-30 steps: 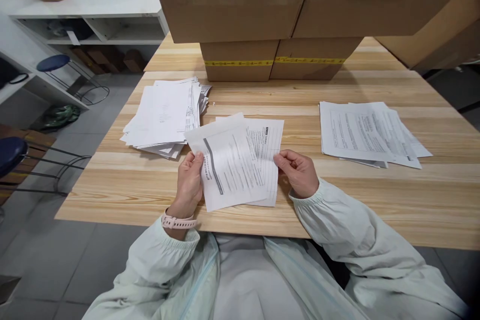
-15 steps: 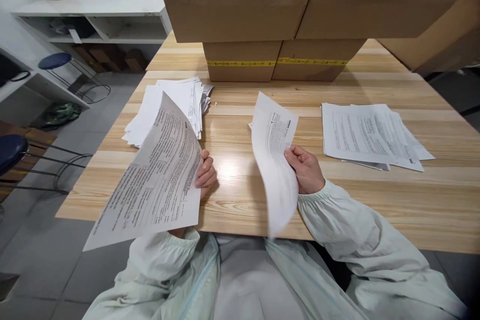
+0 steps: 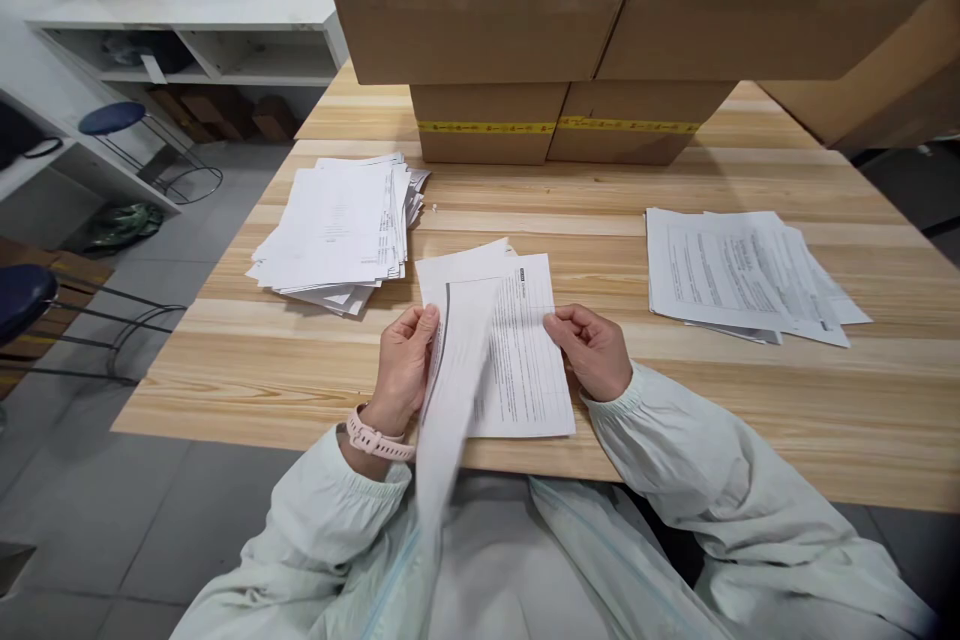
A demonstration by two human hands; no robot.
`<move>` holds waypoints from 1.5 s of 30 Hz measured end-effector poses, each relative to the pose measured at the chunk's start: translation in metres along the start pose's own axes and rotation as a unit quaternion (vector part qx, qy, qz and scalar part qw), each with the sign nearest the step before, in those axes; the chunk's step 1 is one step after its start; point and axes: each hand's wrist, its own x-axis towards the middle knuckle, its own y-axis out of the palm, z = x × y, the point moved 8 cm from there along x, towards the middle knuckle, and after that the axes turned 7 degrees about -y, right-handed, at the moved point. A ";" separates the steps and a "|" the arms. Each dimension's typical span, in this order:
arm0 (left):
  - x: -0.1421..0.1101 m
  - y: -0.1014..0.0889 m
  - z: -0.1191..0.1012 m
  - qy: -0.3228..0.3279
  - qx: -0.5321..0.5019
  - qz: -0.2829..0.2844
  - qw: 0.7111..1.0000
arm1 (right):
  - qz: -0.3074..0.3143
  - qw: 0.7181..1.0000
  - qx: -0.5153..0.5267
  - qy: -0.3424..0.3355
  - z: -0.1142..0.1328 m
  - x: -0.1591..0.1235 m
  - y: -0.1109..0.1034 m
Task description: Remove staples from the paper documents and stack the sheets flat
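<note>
Head view, centre: one white printed paper sheet [image 3: 525, 350], held over the near part of the light wood-grain table [image 3: 247, 370]; one blurred, curled white paper sheet [image 3: 456, 390], overlapping its left part, lower end hanging past the table edge; further white paper behind, count unclear.

Left hand [image 3: 403, 360], pink band at the wrist: fingers clamped on the curled sheet's left edge. Right hand [image 3: 592, 352]: thumb and fingers pinched on the printed sheet's right edge.

Change: half a second ago the hands held papers well apart; now these overlap at centre. Judged meaning: the papers are being leafed through by hand, none laid down yet.

Surroundings: thick, uneven stack of white papers [image 3: 337, 220], left of centre; thinner, fanned pile of printed papers [image 3: 720, 265], right; large brown cardboard cartons [image 3: 480, 0], top centre, above smaller yellow-taped brown cartons [image 3: 487, 122]; round blue-seated stool [image 3: 112, 118], upper left.

Obstruction: cartons block the table's far middle; the curled sheet hides part of the printed text.
</note>
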 end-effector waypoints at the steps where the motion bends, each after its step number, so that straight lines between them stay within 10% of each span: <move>1: 0.000 -0.001 -0.001 -0.002 -0.003 -0.011 1.000 | -0.007 1.000 -0.009 -0.009 0.002 0.000 -0.001; 6: -0.004 -0.013 -0.012 0.049 -0.001 -0.093 0.995 | -0.033 0.995 -0.057 -0.072 0.019 -0.005 -0.006; 13: -0.002 0.005 0.001 0.002 -0.042 -0.031 0.999 | 0.066 0.993 -0.040 -0.086 0.025 -0.010 0.012; 19: -0.036 0.033 -0.063 0.229 0.048 -0.035 0.972 | 0.126 0.981 -0.023 -0.143 0.059 -0.015 0.022; 23: -0.058 0.042 -0.093 0.331 0.041 -0.060 0.941 | 0.062 0.980 -0.012 -0.187 0.073 -0.017 0.009; 29: -0.057 0.037 -0.081 0.346 0.058 -0.090 0.932 | 0.097 0.982 0.019 -0.162 0.059 -0.017 0.014; 35: -0.071 0.042 -0.089 0.419 0.065 -0.064 0.903 | 0.048 0.957 -0.020 -0.286 0.071 -0.019 0.013; 45: -0.068 0.052 -0.076 0.356 0.094 0.002 0.930 | 0.027 0.973 0.017 -0.227 0.060 -0.016 0.014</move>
